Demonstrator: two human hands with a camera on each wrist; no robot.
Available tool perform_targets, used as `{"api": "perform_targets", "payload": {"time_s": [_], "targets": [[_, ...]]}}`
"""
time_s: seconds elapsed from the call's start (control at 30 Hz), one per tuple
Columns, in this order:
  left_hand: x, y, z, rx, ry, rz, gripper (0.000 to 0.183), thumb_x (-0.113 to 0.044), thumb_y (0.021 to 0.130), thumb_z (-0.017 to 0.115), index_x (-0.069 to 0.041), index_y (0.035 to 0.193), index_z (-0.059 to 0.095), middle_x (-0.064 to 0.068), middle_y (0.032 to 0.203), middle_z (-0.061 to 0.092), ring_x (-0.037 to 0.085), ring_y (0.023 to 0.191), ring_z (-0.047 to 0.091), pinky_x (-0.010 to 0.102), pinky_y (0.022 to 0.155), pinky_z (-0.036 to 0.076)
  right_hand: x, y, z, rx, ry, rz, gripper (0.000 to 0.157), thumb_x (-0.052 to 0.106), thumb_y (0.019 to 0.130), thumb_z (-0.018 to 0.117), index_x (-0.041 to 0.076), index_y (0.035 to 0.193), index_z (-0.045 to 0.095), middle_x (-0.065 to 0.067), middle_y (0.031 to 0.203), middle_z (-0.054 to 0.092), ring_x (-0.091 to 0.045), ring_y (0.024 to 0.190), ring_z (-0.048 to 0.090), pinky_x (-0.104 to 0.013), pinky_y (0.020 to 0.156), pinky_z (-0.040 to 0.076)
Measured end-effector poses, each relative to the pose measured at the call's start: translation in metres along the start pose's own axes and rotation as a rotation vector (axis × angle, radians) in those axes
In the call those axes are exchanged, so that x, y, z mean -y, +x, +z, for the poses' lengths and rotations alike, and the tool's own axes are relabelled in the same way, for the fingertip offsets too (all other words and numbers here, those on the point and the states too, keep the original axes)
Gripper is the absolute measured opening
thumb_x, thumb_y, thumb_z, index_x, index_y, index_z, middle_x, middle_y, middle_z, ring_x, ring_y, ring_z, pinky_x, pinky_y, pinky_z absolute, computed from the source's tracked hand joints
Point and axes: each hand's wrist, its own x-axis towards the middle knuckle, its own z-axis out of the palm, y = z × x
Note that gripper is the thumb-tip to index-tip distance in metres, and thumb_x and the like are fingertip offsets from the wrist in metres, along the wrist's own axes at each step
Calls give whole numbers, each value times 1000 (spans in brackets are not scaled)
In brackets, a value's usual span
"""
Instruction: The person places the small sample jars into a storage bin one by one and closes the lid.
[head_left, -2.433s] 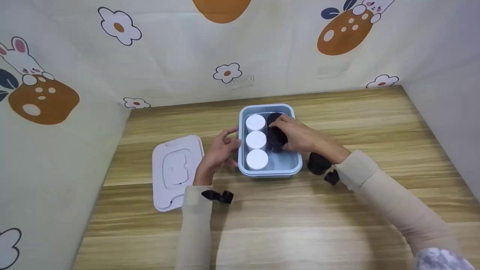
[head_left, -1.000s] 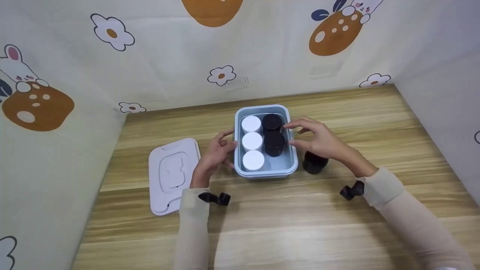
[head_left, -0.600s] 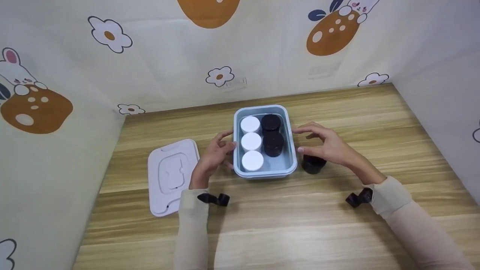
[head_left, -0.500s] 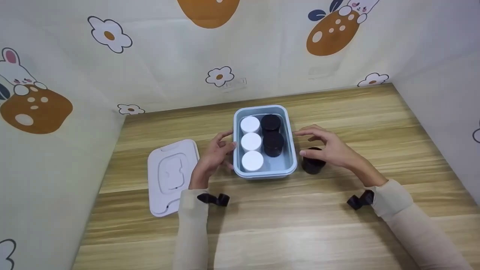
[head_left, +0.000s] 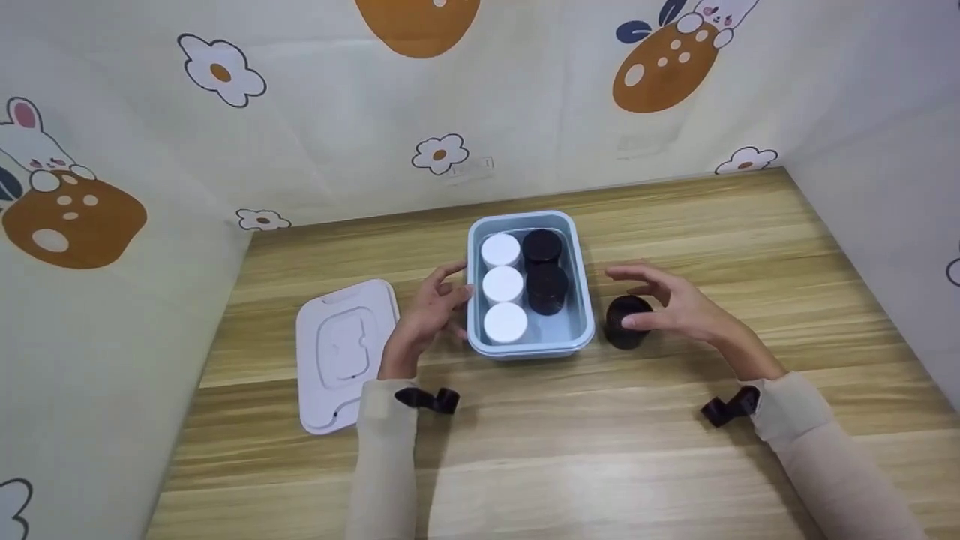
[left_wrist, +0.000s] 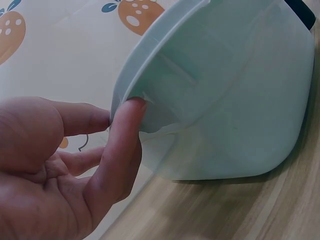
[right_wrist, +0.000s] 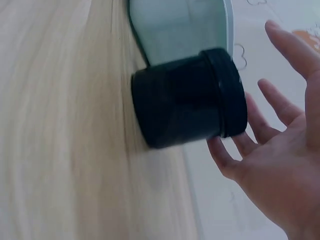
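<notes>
A light blue tub [head_left: 551,346] holds several white-topped round jars [head_left: 504,322] on its left and black jars [head_left: 546,286] on its right. Thumb and fingertips of my left hand [head_left: 427,311] rest against the tub's left rim; the left wrist view shows them spread at its lip. Just right of the tub, a lidded black jar [right_wrist: 185,97] stands on the table. My right hand [head_left: 679,307] is around it with fingers parted, the thumb overlapping its lid in the head view. In the right wrist view the palm is behind the lid, holding nothing.
A white lid [head_left: 345,356] with a moulded recess lies left of the tub, beside the left forearm. The wood-grain table [head_left: 555,450] meets a patterned wall covering [head_left: 337,135] at the back and sides. Black mounts sit at both wrists.
My right hand has let go of a black jar in the tub and moved right, out over the rim to the remaining black jar. The left hand has stayed at the tub.
</notes>
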Motion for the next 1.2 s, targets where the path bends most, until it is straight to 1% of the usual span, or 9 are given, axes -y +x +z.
{"api": "perform_targets", "payload": {"time_s": [0.13, 0.3, 0.37, 0.6, 0.73, 0.87, 1.0, 1.1, 1.2], "targets": [[-1, 0, 0, -1, 0, -14, 51, -11, 101, 57, -15, 150, 42, 16, 110, 64, 20, 81, 70, 26, 43, 58, -8, -5, -8, 32, 65, 15, 68, -7, 81, 73, 0, 144, 49, -21, 149, 50, -13, 135, 51, -23, 113, 46], [-1, 1, -1, 3, 5, -17, 50, -12, 102, 56, -17, 150, 42, 17, 112, 64, 21, 83, 70, 26, 44, 59, -17, -10, -14, 95, 77, 26, 70, -7, 81, 72, -3, 146, 46, -27, 147, 49, -5, 133, 52, -14, 114, 41], [-2, 1, -1, 0, 2, -14, 51, -12, 102, 56, -17, 150, 42, 18, 113, 63, 21, 84, 70, 26, 43, 58, -20, -10, -14, 119, 79, 17, 71, -8, 80, 73, -4, 145, 45, -31, 147, 46, -4, 133, 51, -12, 113, 40], [-1, 3, 0, -8, 11, -28, 53, -12, 101, 57, -12, 151, 39, 19, 118, 63, 18, 83, 70, 24, 42, 58, -24, -10, -14, 196, 119, 3, 77, -10, 78, 76, -9, 147, 40, -35, 148, 43, -4, 132, 52, -13, 111, 44], [-1, 2, 0, -19, 10, -33, 53, -11, 101, 57, -13, 151, 40, 19, 116, 64, 19, 83, 70, 25, 43, 58, -24, -10, -16, 233, 87, 26, 81, -8, 79, 77, -7, 149, 37, -37, 148, 40, 0, 131, 52, -12, 110, 44], [-1, 1, -1, -26, 12, -36, 52, -12, 101, 57, -14, 151, 41, 17, 114, 64, 20, 85, 69, 26, 43, 59, -23, -9, -17, 232, 39, 61, 81, -3, 80, 78, -3, 150, 38, -34, 149, 41, 2, 128, 52, -11, 108, 44], [-1, 0, -1, -33, 18, -38, 51, -13, 101, 58, -15, 150, 42, 17, 114, 65, 21, 86, 70, 28, 44, 59, -23, -10, -18, 216, -24, 104, 79, 2, 80, 80, 2, 149, 42, -27, 149, 46, 2, 123, 55, -11, 105, 46], [-2, 1, -1, -29, 22, -40, 51, -13, 101, 58, -14, 150, 42, 19, 117, 65, 22, 87, 70, 28, 44, 59, -24, -11, -18, 201, -61, 129, 78, 4, 80, 81, 2, 148, 44, -26, 145, 50, 2, 120, 55, -11, 103, 46], [-1, 1, -1, -26, 23, -34, 52, -13, 101, 57, -14, 150, 41, 20, 119, 65, 23, 89, 70, 28, 45, 60, -25, -11, -19, 184, -72, 138, 77, 4, 79, 81, 2, 147, 44, -26, 143, 52, 2, 120, 55, -11, 103, 46]]}}
